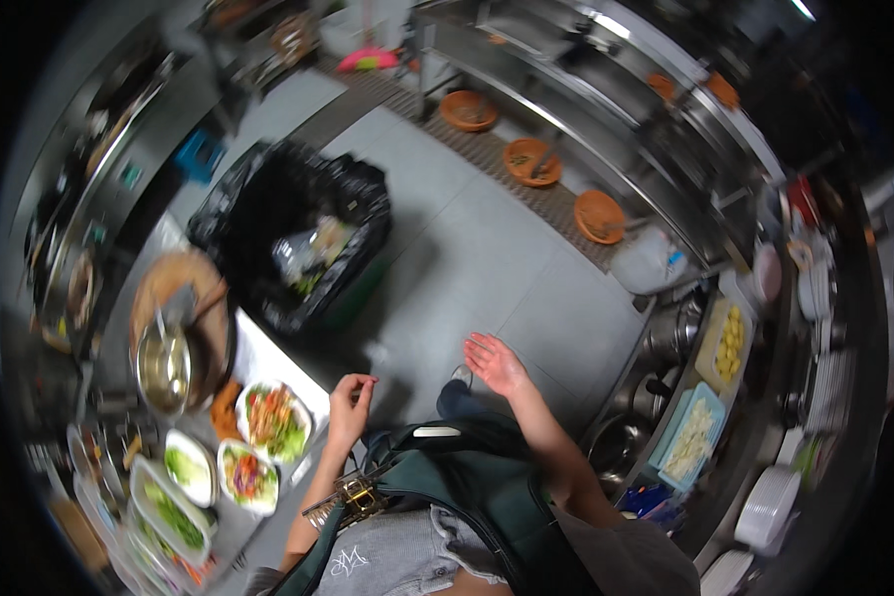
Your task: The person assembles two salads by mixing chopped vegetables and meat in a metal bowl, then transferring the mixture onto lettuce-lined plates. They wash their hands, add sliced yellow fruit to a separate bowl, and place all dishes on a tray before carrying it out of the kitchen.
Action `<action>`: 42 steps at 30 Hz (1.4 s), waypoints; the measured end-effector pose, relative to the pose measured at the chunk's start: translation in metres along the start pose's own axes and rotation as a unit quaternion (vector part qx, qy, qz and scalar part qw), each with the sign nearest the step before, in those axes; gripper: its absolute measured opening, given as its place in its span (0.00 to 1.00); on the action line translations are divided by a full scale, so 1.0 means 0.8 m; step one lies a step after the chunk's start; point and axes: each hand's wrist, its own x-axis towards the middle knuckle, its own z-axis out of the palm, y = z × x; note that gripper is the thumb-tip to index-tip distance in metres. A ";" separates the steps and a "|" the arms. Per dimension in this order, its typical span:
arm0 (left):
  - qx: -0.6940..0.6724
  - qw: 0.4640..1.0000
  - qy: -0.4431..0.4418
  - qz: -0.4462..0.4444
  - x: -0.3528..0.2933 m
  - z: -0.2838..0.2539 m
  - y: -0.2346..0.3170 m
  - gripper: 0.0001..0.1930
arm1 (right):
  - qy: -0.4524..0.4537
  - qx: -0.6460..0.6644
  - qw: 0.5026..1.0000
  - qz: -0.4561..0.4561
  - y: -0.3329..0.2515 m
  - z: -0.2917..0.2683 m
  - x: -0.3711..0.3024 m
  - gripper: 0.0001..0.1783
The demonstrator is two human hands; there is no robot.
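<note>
The left hand point(351, 402) is hovering curled (whether pinching anything, I can't tell), nearer than the spread right hand point(497, 365) to the closest salad bowl point(306, 421), sitting left of both on the counter point(268, 350).

Bin bag point(253, 238) black; floor tiles point(477, 258) pale grey. Apron point(427, 479) dark green; shirt point(407, 556) grey with white line motif. Bowls point(533, 162) orange; tray point(677, 482) light blue; plates point(265, 505) white, salad point(273, 415) green, orange, purple. Chopping board point(159, 288) tan; rounded food pieces point(730, 343) yellow.
</note>
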 end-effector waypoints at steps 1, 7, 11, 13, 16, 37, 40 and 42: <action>0.017 0.999 -0.034 0.014 0.024 0.029 0.017 0.08 | -0.012 0.035 0.999 -0.031 -0.032 -0.022 -0.005 0.21; 0.204 0.931 -0.285 0.103 0.117 0.150 0.114 0.13 | 0.035 0.188 0.963 -0.189 -0.201 -0.139 -0.056 0.20; 0.333 0.870 -0.328 0.156 0.189 0.215 0.156 0.17 | 0.077 0.250 0.943 -0.206 -0.245 -0.180 -0.039 0.19; 0.334 0.864 -0.343 0.157 0.234 0.247 0.169 0.18 | 0.032 0.274 0.944 -0.181 -0.256 -0.194 -0.008 0.19; 0.339 0.855 -0.366 0.143 0.317 0.292 0.183 0.19 | 0.023 0.288 0.945 -0.154 -0.289 -0.215 0.047 0.18; 0.196 0.879 -0.287 0.327 0.862 0.683 0.536 0.12 | -0.050 0.342 0.874 -0.341 -0.919 -0.168 0.169 0.16; 0.132 0.929 -0.261 0.228 0.920 0.735 0.547 0.15 | -0.012 0.324 0.887 -0.329 -1.024 -0.161 0.221 0.18; 0.080 0.951 -0.260 0.145 0.971 0.764 0.559 0.16 | -0.040 0.323 0.885 -0.332 -1.087 -0.147 0.255 0.22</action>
